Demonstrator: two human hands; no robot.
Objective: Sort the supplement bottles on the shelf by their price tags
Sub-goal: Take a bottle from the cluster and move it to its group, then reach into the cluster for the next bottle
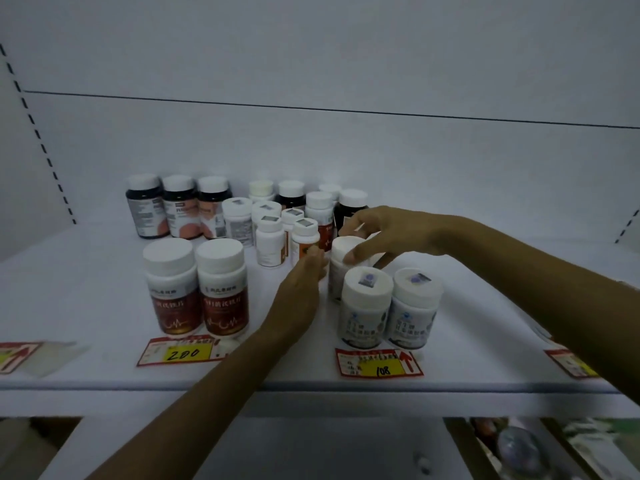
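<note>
Two red-labelled bottles stand behind a yellow price tag marked 200. Two pale blue-labelled bottles stand behind a tag marked 108. Just behind that pair is a white-capped bottle; my right hand grips its cap from above. My left hand lies flat beside it on the left, fingers straight, touching or nearly touching its side. A cluster of mixed bottles fills the back of the white shelf.
Three dark bottles stand at the back left. Partly seen price tags lie at the shelf's left edge and right edge. A lower shelf with goods shows at the bottom right.
</note>
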